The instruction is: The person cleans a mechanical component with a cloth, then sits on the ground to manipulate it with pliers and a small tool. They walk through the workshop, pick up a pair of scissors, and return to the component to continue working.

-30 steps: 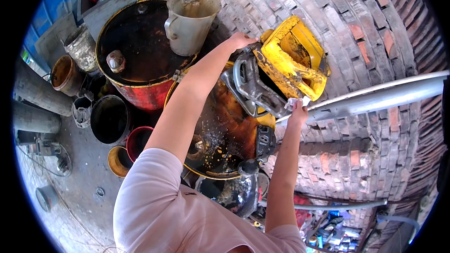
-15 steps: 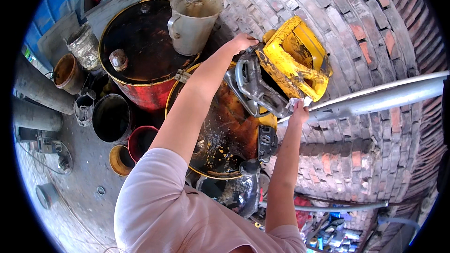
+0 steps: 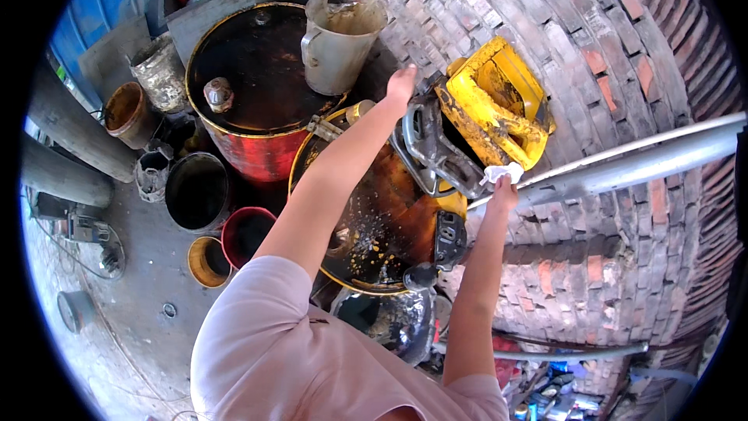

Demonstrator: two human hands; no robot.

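My left hand [image 3: 400, 84] is beside the upper left corner of a dark, oil-stained jerrycan [image 3: 428, 144], its fingers loosely extended. My right hand [image 3: 505, 187] grips a crumpled white cloth or paper [image 3: 501, 174] at the lower corner of a dirty yellow jerrycan [image 3: 491, 93], which lies tilted alongside the dark one. Both cans rest at the right side of a yellow-rimmed drum [image 3: 366, 234] coated in dark oil. A small black fitting [image 3: 449, 238] is below them, near the drum's rim.
A red drum [image 3: 249, 152] with a pale jug [image 3: 339, 51] on top stands at upper left. Several buckets [image 3: 195, 195] and large grey cylinders [image 3: 66, 175] are farther left. A long pale pipe [image 3: 639, 160] runs along the brick wall [image 3: 592, 47] at right.
My left hand has pulled back from the cans' top corner, its fingers now pointing upward. My right hand stays at the white cloth. The view has shifted slightly, moving the surroundings rightward.
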